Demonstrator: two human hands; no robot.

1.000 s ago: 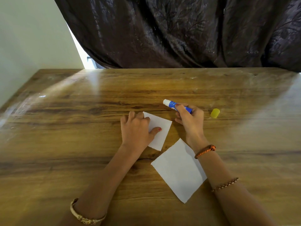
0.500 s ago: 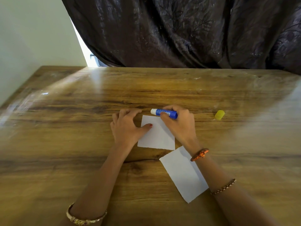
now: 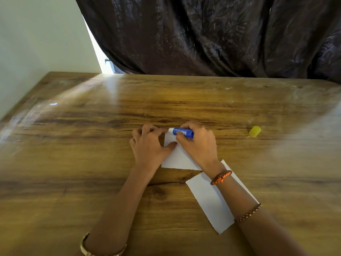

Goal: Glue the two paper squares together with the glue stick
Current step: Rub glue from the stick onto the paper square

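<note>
Two white paper squares lie on the wooden table (image 3: 73, 163). The far square (image 3: 178, 157) sits flat under both hands. My left hand (image 3: 149, 146) presses on its left edge, fingers curled, thumb lying on the paper. My right hand (image 3: 198, 145) grips the blue glue stick (image 3: 181, 132), which lies nearly level with its white tip pointing left at the square's far left corner, close to my left fingertips. The near square (image 3: 208, 200) lies apart, partly hidden under my right forearm. The yellow glue cap (image 3: 254, 131) rests to the right.
A dark curtain (image 3: 203, 34) hangs behind the table's far edge. A pale wall (image 3: 36, 43) stands at the left. Bracelets circle both wrists.
The far square turned and now lies straight. My right hand brought the glue stick left and down to the square's far corner. My left hand shifted to the paper's left edge.
</note>
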